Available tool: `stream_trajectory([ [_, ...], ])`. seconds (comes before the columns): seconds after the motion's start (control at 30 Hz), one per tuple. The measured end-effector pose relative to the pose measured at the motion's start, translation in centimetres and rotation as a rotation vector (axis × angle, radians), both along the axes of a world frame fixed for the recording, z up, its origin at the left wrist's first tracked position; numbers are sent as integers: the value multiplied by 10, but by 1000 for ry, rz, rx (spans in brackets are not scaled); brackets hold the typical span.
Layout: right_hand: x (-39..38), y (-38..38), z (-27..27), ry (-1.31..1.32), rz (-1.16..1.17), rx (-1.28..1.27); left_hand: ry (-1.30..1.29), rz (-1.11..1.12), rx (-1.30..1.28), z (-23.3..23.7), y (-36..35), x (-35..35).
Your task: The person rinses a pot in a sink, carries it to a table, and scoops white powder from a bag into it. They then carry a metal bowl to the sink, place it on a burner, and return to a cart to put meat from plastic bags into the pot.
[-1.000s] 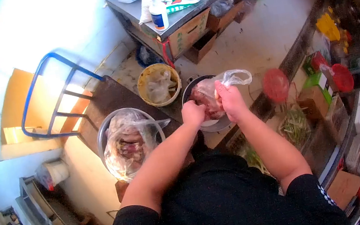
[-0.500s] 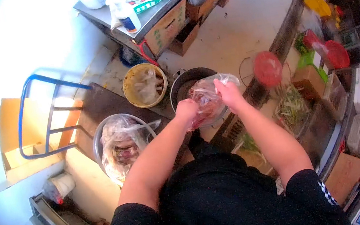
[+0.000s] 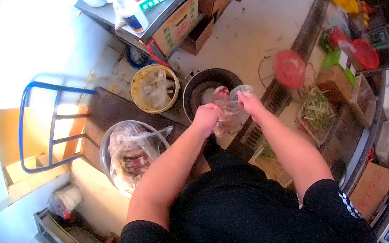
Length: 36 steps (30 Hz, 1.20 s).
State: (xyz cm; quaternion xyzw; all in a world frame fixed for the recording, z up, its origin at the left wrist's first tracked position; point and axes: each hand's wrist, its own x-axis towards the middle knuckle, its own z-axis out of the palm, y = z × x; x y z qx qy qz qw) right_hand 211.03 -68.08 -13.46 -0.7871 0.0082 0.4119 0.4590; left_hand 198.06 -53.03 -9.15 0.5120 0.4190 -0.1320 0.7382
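A clear plastic bag [image 3: 230, 115] with reddish, meat-like contents hangs between my two hands. My left hand [image 3: 207, 117] is closed on its left side, and my right hand [image 3: 250, 102] pinches its upper right edge. Just beyond, a dark round pot [image 3: 190, 96] stands on the floor, and a reddish piece [image 3: 221, 92] shows at the bag's far end, over the pot. To the left, a metal basin [image 3: 104, 154] holds another plastic bag [image 3: 133, 155] with pale and dark red contents.
A yellowish bucket [image 3: 137, 100] with plastic inside stands left of the pot. Farther left is a blue-framed cart [image 3: 20, 135]. A table [image 3: 100, 16] carries a white bottle [image 3: 135, 19]. Right are a red basket [image 3: 290, 68], a crate of green stalks [image 3: 317, 110] and crowded shelves.
The bag between my hands looks smaller and slacker, and a reddish piece now shows at its far end over the pot. My left hand has shifted slightly right.
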Motion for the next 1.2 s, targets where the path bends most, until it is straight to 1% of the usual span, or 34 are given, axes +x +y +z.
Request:
stream_trajectory([
  [0.03,3,-2,-17,-2,-12,-7,0,-1,0,8,-4,2],
  [0.1,6,-6,-43,-2,-25,-12,-64,-19,-95,25,-10,4],
  [0.17,1,-4,-50,316,-297,-49,-96,4,-76,29,-11,3],
  [0.2,-5,-5,-54,318,-294,-48,-59,33,-75,31,-12,1],
  [0.27,-19,0,-44,407,-442,13,-23,67,-70,39,-11,-3],
  [0.3,-21,0,-41,410,-441,12,-28,27,-84,41,-10,-9],
  [0.37,-25,-1,-41,482,-413,153,-28,-12,-98,40,-10,-18],
  [0.4,-26,0,-41,485,-412,152,-35,-78,17,38,-10,-21],
  [0.43,-28,1,-41,491,-410,206,-43,-146,132,36,-9,-24],
  [0.47,-33,-1,-42,498,-414,258,-104,-31,166,22,-1,-21],
  [0.5,-41,-1,-43,499,-417,253,-108,170,-114,7,8,-12],
  [0.57,-47,7,-43,416,-435,296,-60,25,27,21,5,-3],
  [0.6,-44,6,-42,419,-426,296,-78,13,-5,21,-3,-5],
  [0.63,-42,7,-24,430,-416,330,-90,-2,-36,20,-14,-11],
  [0.67,-41,8,-8,439,-411,365,-114,58,-107,28,-21,-12],
  [0.7,-40,8,3,446,-414,361,-106,58,-110,30,-20,-9],
  [0.77,-35,7,22,849,-417,282,-181,7,38,42,-15,2],
  [0.8,-36,11,26,899,-486,63,-137,-121,304,55,-17,4],
  [0.83,-36,11,15,894,-474,66,-158,-297,440,22,-25,-1],
  [0.9,-41,7,-20,981,-247,492,-173,-420,524,32,-39,-12],
  [0.93,-41,17,1,941,-231,375,-256,-452,587,28,-43,-17],
  [0.97,-39,20,-9,941,-232,374,-256,-452,586,24,-47,-21],
  [1.0,-38,22,-25,788,-179,239,-263,-471,596,20,-50,-25],
  [1.03,-38,24,-28,633,-125,103,-269,-489,604,18,-53,-28],
  [1.07,-38,24,-29,633,-122,97,-239,-456,534,15,-52,-31],
  [1.13,-36,28,-26,417,-78,46,-209,-471,513,16,-47,-39],
  [1.17,-36,29,-20,417,-73,42,-179,-492,492,18,-42,-43],
  [1.2,-37,26,-14,398,-67,20,-119,-485,502,9,-38,-49],
])
